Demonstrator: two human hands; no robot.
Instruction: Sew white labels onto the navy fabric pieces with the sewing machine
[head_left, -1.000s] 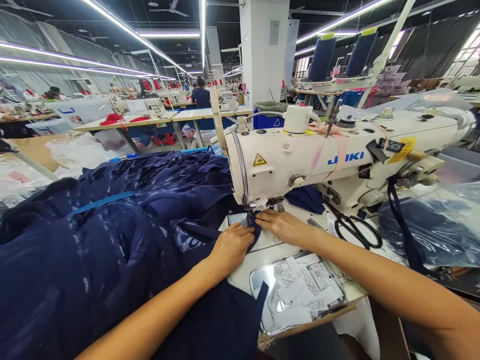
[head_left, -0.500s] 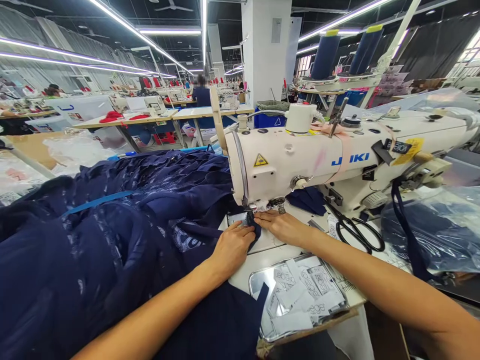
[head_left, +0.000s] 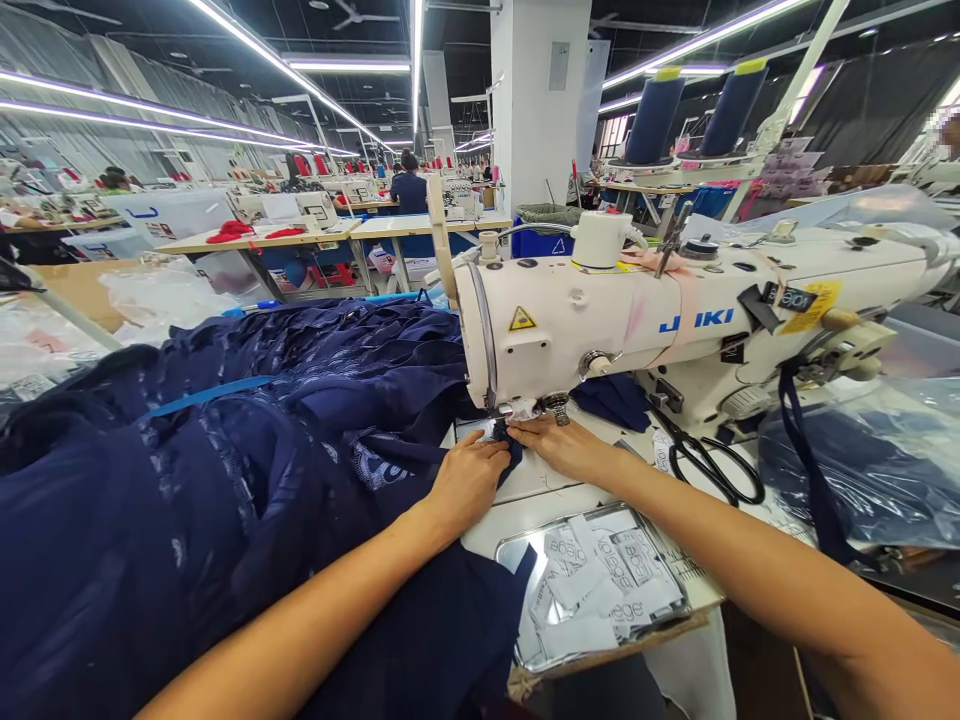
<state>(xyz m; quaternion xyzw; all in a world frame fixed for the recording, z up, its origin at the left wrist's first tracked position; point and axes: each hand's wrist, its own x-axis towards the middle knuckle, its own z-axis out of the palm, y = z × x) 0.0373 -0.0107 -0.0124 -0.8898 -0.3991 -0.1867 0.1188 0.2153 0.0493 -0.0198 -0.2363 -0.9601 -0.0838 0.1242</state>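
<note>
A white sewing machine [head_left: 540,330] stands at the centre, its needle area low at the left end of its head. Just in front of the needle, my left hand [head_left: 471,480] presses navy fabric [head_left: 390,400] with its fingers close together. From the right, my right hand [head_left: 559,445] reaches under the machine head, its fingertips on the same cloth by the presser foot. The fingertips of both hands nearly meet. A large heap of navy garments [head_left: 187,470] with lace bands spreads left of the machine, and cloth hangs down below my left forearm.
A metal tray [head_left: 525,640] with white printed labels lies at the front edge. Black scissors [head_left: 712,465] and a plastic-wrapped navy bundle [head_left: 900,470] are at the right. Two navy thread cones [head_left: 652,115] stand behind. A person [head_left: 409,188] sits far back.
The camera view has shifted slightly. Both hands stay at the needle area on the fabric, with hardly any visible movement.
</note>
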